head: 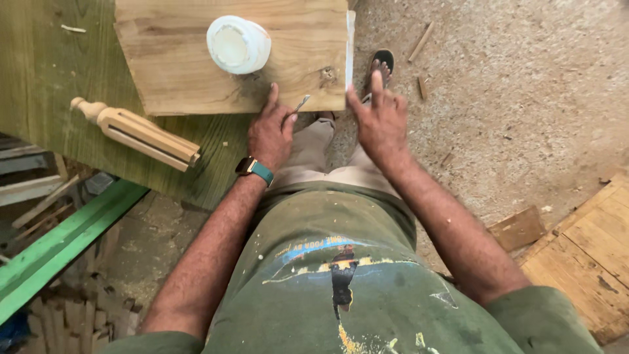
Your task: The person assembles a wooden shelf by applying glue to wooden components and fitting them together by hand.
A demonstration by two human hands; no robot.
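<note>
Sawdust and wood chips cover the rough workshop floor (524,118), and some pale planks (590,255) lie at the right near the person's body. Nearest to the camera, the 2 forearms reach forward over a green paint-stained shirt. The left hand (270,134), with a teal-strap watch (254,168) on its wrist, rests at the near edge of a wooden board (177,65); its fingers (288,121) are pinched on a small thin metal piece (301,103), too small to tell what kind. The right hand (380,118) is released, its fingers (377,82) spread and holding nothing, just beside the right near corner of the board. This board lies on a green table (39,78). To the left on the table lies 1 turned wooden leg (141,134). Farther away, a white round container (238,44) stands on the board.
</note>
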